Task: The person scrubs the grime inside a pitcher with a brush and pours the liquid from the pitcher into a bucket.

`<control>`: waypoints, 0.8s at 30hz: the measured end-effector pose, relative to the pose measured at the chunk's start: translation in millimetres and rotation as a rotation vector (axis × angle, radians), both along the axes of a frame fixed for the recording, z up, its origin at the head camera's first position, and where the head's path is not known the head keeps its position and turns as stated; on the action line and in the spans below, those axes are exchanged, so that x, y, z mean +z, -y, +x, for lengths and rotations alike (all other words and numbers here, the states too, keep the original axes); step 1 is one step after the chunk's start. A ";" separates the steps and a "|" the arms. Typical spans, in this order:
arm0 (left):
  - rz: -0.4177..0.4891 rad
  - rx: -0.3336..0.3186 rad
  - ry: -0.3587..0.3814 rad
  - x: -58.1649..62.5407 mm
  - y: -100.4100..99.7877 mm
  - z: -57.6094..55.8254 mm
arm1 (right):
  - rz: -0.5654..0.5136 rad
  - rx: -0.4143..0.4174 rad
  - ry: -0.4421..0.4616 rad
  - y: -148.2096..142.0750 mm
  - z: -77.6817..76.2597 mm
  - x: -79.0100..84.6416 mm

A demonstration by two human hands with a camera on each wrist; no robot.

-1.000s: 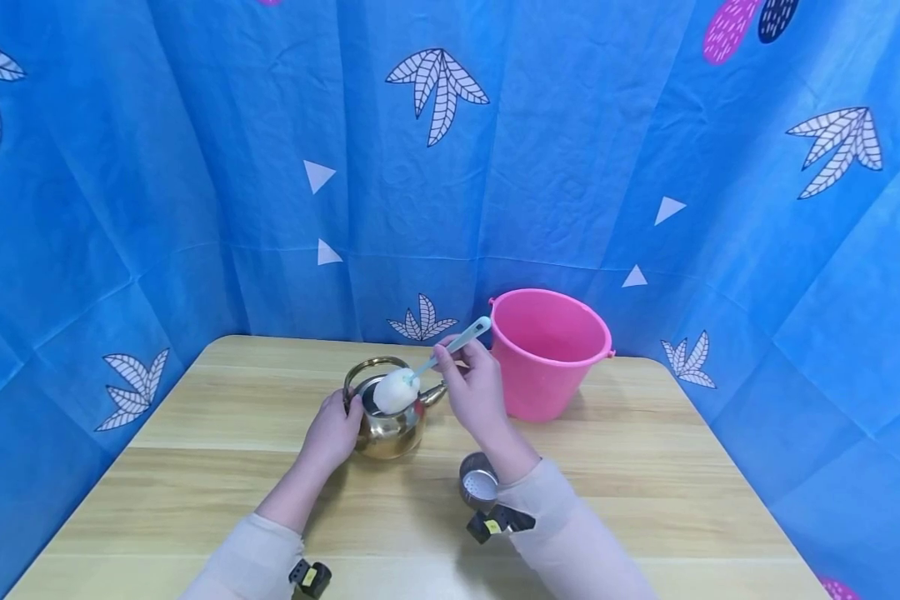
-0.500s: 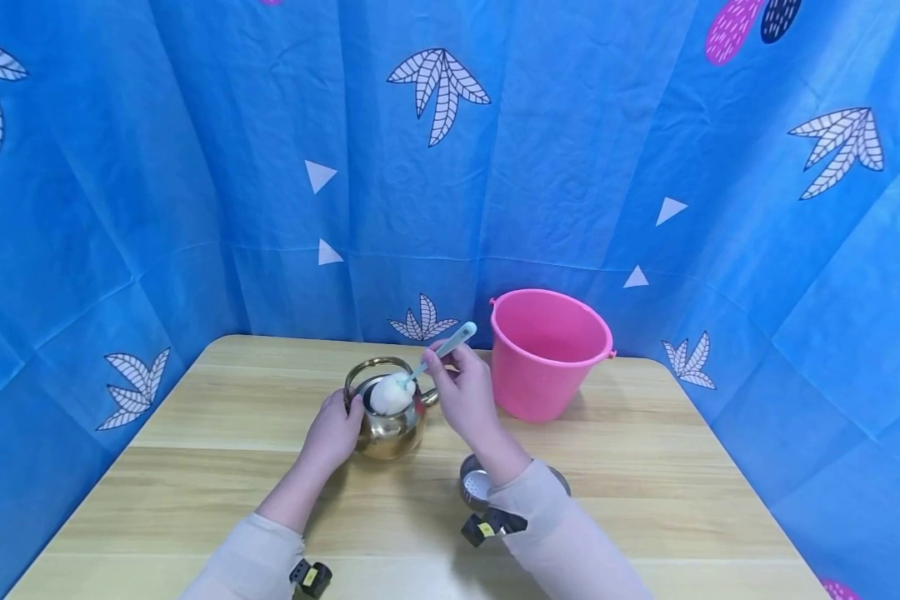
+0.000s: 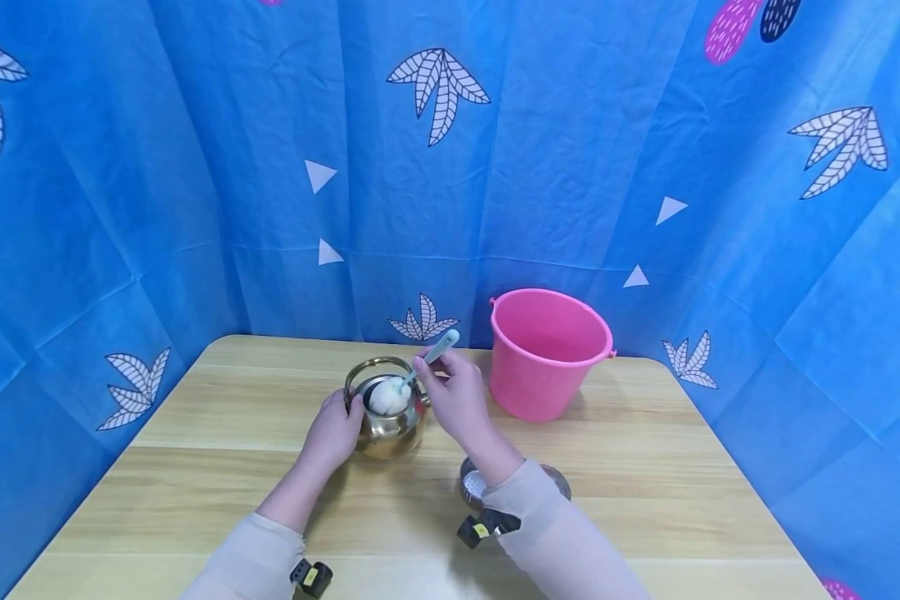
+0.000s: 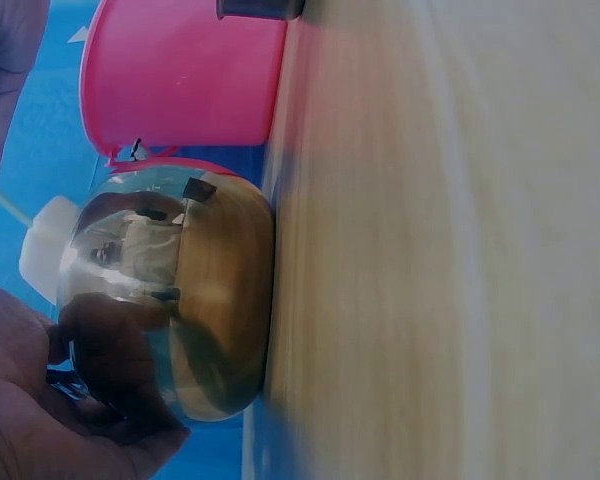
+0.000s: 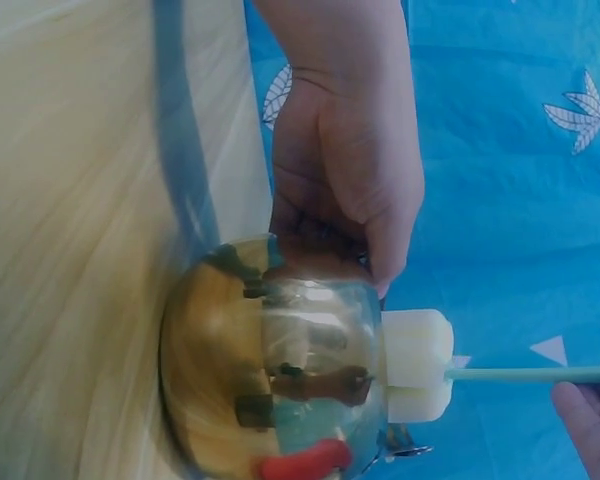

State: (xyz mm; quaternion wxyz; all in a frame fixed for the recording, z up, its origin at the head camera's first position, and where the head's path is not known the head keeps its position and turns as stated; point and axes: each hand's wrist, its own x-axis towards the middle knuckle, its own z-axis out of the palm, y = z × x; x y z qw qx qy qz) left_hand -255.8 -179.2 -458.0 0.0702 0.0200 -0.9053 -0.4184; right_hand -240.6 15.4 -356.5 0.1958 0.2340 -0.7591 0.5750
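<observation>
A shiny brass kettle [image 3: 390,437] stands upright on the wooden table, its hoop handle raised. My left hand [image 3: 335,433] grips it on the left side, at the foot of the handle; in the left wrist view, fingers and thumb lie against the polished body. A sponge brush has its white sponge head [image 5: 417,365] partly in the kettle's mouth. With thumb and fingertips my right hand [image 3: 453,396] pinches the brush's thin light-blue handle [image 3: 442,344], which slants up to the right. The sponge's lower end is hidden inside the kettle.
A pink bucket [image 3: 543,379] stands behind and to the right of the kettle. Under my right forearm sits a small round metal strainer [image 3: 473,486] with a perforated bottom, and another round metal piece [image 3: 557,479] shows beside it. A blue patterned curtain [image 3: 435,208] surrounds the table.
My right hand has moved left and down with the brush, and the sponge head has gone deeper into the kettle's mouth. The left hand and kettle have stayed put.
</observation>
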 end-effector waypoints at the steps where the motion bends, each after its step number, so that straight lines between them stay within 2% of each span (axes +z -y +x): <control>1: -0.001 0.000 0.000 -0.5 0.2 -0.4 | 0.000 0.001 -0.003 0.3 -0.3 -0.7; 11: 0.005 -0.002 0.004 -2.9 1.3 -2.3 | 0.006 0.002 -0.013 1.7 -1.6 -4.8; 24: 0.001 0.000 0.000 -3.8 1.3 -3.1 | -0.014 0.024 0.035 4.9 -4.4 -10.1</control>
